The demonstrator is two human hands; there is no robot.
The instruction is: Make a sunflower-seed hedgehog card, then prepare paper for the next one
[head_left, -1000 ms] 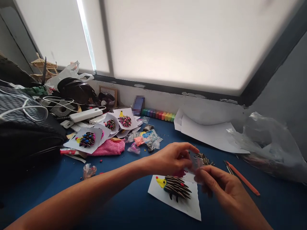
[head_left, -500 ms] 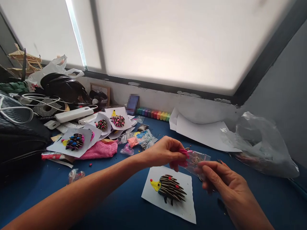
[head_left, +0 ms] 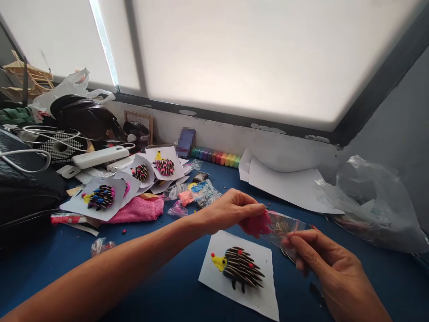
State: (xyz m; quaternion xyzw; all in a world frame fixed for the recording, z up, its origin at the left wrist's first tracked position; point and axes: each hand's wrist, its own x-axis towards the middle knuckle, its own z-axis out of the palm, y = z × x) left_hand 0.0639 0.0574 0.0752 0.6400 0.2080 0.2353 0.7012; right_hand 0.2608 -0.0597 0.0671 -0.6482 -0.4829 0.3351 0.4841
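Between my hands is a small clear plastic bag, stretched sideways above the table. My left hand is closed on a bright pink, soft-looking lump like modelling clay, at the bag's left end; whether it lies inside the bag I cannot tell. The bag's right end is pinched by my right hand between thumb and fingers. Below them, a white paper sheet carries a hedgehog with a yellow face, red nose, dark seed-like spines and red dots.
Similar hedgehogs on paper sit at the left by a pink towel. Crumpled small bags lie mid-table. A row of coloured clay packs lines the wall. White sheets and a large plastic bag are at the right.
Both hands have shifted slightly right with the bag. My left fingers have turned, and more of the pink lump shows below them. The camera view has moved slightly.
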